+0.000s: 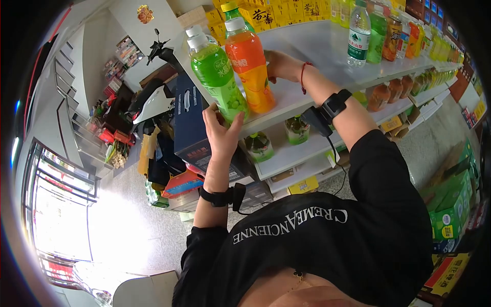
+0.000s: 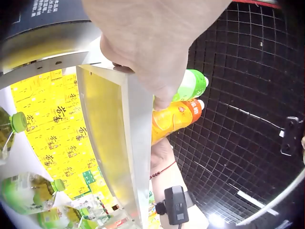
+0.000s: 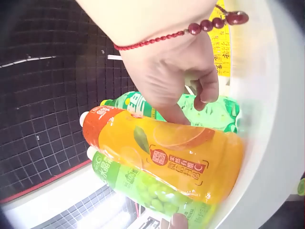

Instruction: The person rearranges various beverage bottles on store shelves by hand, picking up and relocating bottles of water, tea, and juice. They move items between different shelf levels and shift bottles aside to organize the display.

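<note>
On the shelf's left end stand a green grape bottle [image 1: 221,82] and, beside it, an orange bottle [image 1: 250,71]. My left hand [image 1: 221,134] is at the base of the grape bottle, its thumb and fingers around the lower part. Behind the orange bottle is my right hand [image 1: 281,66]; in the right wrist view this hand [image 3: 167,71] has bent fingers, the thumb or a finger touching the orange bottle [image 3: 167,148]. A clear green bottle [image 3: 205,112] lies beyond it, partly behind the hand. Whether the right hand grips anything is unclear.
A water bottle [image 1: 359,41] and several drinks stand farther right on the shelf [image 1: 307,56]. Yellow boxes [image 1: 286,15] line the back. Large green-capped bottles [image 1: 259,146] fill the lower shelf, and a dark blue box [image 1: 190,123] adjoins the shelf end.
</note>
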Demonstrator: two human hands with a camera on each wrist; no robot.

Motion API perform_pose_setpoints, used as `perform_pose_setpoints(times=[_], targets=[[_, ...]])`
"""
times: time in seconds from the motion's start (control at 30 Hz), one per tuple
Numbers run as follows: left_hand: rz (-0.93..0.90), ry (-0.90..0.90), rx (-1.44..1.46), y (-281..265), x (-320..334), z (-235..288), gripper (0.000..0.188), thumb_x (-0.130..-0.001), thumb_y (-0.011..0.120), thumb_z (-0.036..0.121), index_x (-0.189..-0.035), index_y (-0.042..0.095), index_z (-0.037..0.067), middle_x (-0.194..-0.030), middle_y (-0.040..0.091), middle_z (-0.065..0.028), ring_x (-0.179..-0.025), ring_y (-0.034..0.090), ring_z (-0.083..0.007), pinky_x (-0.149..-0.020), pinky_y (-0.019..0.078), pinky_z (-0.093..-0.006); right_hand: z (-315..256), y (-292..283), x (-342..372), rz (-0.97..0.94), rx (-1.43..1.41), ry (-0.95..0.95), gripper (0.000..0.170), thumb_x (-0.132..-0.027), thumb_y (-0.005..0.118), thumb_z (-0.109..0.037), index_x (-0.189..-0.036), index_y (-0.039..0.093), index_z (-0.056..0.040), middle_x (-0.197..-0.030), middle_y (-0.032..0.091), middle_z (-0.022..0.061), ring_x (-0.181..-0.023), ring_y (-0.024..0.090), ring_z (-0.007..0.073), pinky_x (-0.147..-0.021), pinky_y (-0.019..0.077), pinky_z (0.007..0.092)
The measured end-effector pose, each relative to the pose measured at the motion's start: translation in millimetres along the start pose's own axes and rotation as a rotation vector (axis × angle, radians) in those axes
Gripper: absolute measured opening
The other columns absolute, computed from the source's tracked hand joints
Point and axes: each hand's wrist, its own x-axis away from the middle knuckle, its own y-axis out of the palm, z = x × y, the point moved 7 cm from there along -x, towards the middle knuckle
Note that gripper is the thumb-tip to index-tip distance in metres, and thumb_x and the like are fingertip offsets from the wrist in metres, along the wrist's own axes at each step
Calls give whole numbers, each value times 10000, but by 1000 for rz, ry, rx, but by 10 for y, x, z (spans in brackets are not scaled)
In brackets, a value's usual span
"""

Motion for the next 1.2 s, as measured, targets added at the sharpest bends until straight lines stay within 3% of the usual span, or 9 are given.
perform_pose_setpoints(times=[0.13, 0.53, 0.6, 0.67, 0.8, 0.9, 0.97, 1.1, 1.2], targets=[[7, 29, 25, 7, -6, -4, 568, -707, 786, 170, -1147, 480, -19, -958, 451, -91, -754, 443, -186, -699, 420, -307, 25, 52, -26, -144, -36, 51, 416, -740, 656, -22, -1140, 556, 34, -1003, 633, 120, -690, 620, 138, -599, 515, 271], [-4, 40, 62, -1, 0, -50, 620, -711, 798, 121, -1206, 459, -37, -994, 456, -112, -826, 456, -193, -730, 418, -320, 3, 63, 220, -111, -169, 25, 552, -788, 624, -21, -1324, 492, -23, -1138, 614, 108, -715, 626, 136, -632, 533, 274], [43, -13, 57, -55, 33, -20, 607, -726, 783, 96, -1233, 467, -11, -1015, 471, -94, -836, 455, -179, -737, 411, -307, 25, -177, 368, 100, -105, -37, 532, -808, 619, -44, -1323, 487, -13, -1184, 598, 111, -708, 623, 137, -624, 533, 271], [96, 114, -77, -143, 73, 159, 575, -749, 758, 79, -1239, 470, -7, -1031, 476, -86, -862, 453, -171, -764, 398, -305, 206, -462, 587, 127, -92, -97, 516, -821, 632, -73, -1318, 497, -41, -1180, 602, 100, -709, 621, 124, -616, 528, 260], [220, 400, -86, -260, 253, 603, 424, -853, 642, 55, -1228, 464, -27, -1148, 491, -95, -905, 457, -156, -822, 391, -297, 506, -1453, 1359, 500, 16, -156, 378, -856, 624, -70, -1230, 567, -80, -1115, 619, 26, -739, 571, 46, -610, 480, 210], [73, 368, -11, 100, 303, 1054, 383, -844, 621, 10, -1198, 485, -47, -1152, 497, -105, -954, 488, -167, -837, 412, -283, 985, -2221, 1848, 750, 53, -183, 341, -842, 646, -62, -1178, 592, -64, -1054, 636, 18, -744, 574, 50, -627, 477, 214], [-43, 332, -38, 573, 257, 1424, 417, -762, 647, -26, -1164, 537, -26, -1055, 558, -118, -863, 523, -191, -775, 446, -295, 1163, -2701, 2198, 1048, 284, -104, 381, -792, 703, -116, -1155, 600, -63, -1107, 633, 81, -758, 624, 136, -674, 510, 273], [-327, 168, -35, 1663, 93, 1888, 628, -720, 747, 92, -1283, 479, 21, -1116, 576, -134, -890, 538, -230, -814, 460, -336, 1328, -3070, 2316, 1014, 426, 23, 523, -773, 728, -218, -1233, 544, -53, -1185, 589, 146, -781, 642, 201, -747, 511, 340], [-293, 177, -79, 2364, -167, 2042, 808, -707, 795, 226, -1361, 380, -7, -1220, 529, -182, -960, 541, -278, -867, 458, -375, 1530, -3261, 2143, 839, 559, 189, 650, -775, 734, -266, -1321, 464, -39, -1156, 599, 168, -829, 622, 222, -740, 495, 323]])
